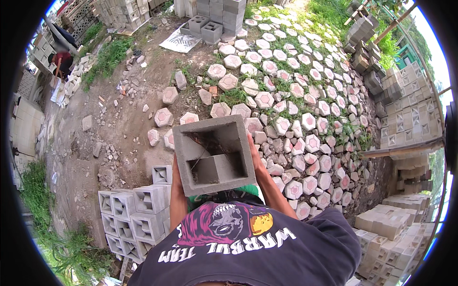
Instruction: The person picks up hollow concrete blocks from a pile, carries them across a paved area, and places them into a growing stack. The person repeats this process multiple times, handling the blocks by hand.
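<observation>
A square, grey concrete breeze block [206,169] is up in front of my body, its hollow face turned up toward me. Inside it are a diagonal web and a smaller square piece; thin strands like cobweb hang in the recess. My left hand [176,172] grips the block's left side, and my right hand [254,153] clasps the right side. Both sets of fingers are partly hidden by the block. Close to my left forearm stands a stack of similar pale breeze blocks [125,223].
Hexagonal pavers [265,99] with reddish centres cover the ground ahead and right. Rubble [128,78] lies on the dirt at left. Grey hollow blocks [211,32] stand beside a white sheet [180,43]. More block stacks [405,107] line the right. A person [62,61] bends at far left.
</observation>
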Tool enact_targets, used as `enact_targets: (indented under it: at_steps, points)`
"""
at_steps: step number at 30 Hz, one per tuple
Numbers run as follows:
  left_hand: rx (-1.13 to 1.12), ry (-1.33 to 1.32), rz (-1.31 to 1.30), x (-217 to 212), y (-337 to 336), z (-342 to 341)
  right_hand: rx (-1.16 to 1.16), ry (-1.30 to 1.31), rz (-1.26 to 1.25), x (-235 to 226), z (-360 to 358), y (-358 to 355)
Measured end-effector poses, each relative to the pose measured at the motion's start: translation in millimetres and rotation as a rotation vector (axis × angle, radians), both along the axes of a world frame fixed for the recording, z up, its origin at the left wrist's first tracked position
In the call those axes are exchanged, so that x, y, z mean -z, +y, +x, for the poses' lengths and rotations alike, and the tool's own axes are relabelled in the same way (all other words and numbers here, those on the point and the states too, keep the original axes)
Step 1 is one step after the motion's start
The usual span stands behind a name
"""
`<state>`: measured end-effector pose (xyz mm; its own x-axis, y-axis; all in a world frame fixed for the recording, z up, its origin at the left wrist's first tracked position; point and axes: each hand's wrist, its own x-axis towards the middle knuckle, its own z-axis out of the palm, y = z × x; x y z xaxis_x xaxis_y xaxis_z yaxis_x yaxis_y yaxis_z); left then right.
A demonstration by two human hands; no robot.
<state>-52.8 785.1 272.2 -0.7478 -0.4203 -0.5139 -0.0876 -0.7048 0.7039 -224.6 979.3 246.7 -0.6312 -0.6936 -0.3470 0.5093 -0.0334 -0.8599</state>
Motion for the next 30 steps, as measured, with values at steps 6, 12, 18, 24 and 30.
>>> enact_targets:
  at_steps: [6, 12, 18, 24, 30]
  points:
    - [0.104, -0.019, -0.016, 7, -26, -69, 0.168, -0.01, -0.025, 14, -32, -3]
    - [0.254, -0.013, -0.019, 13, -73, -152, 0.347, -0.139, -0.112, 25, -79, -27]
    - [0.419, -0.001, -0.043, 6, -141, -235, 0.5, -0.086, -0.099, 4, -123, -80]
    - [0.537, -0.017, -0.032, 0, -188, -296, 0.608, -0.133, -0.133, -34, -157, -129]
    - [0.56, -0.053, -0.125, 0, -202, -355, 0.64, -0.079, -0.132, -26, -201, -142]
